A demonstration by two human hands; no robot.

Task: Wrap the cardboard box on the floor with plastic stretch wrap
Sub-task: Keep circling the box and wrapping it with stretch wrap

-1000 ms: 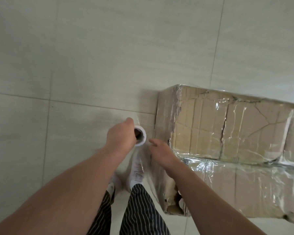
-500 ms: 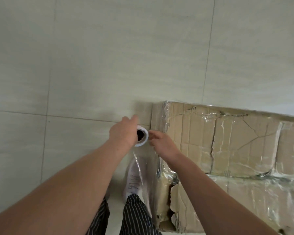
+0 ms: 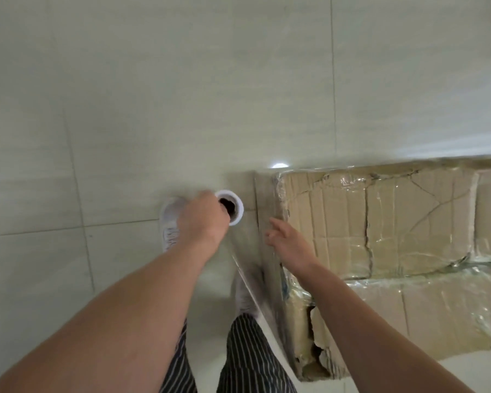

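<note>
The left hand (image 3: 203, 219) grips the wrap roll (image 3: 230, 207). The right hand (image 3: 288, 243) is open beside the torn, shiny-wrapped cardboard box (image 3: 380, 236). No readable writing shows.

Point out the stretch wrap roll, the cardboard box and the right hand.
stretch wrap roll (image 3: 230, 206), head view, white top rim of the core.
cardboard box (image 3: 403, 222), head view, wrapped top face.
right hand (image 3: 288, 241), head view, back of hand.

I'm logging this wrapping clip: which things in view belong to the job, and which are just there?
Part of the job:
- cardboard box, partly wrapped
- stretch wrap roll, held by the left hand
- film sheet, beside the right hand

Just there:
- tiled floor
- white shoe
- striped trousers
</note>
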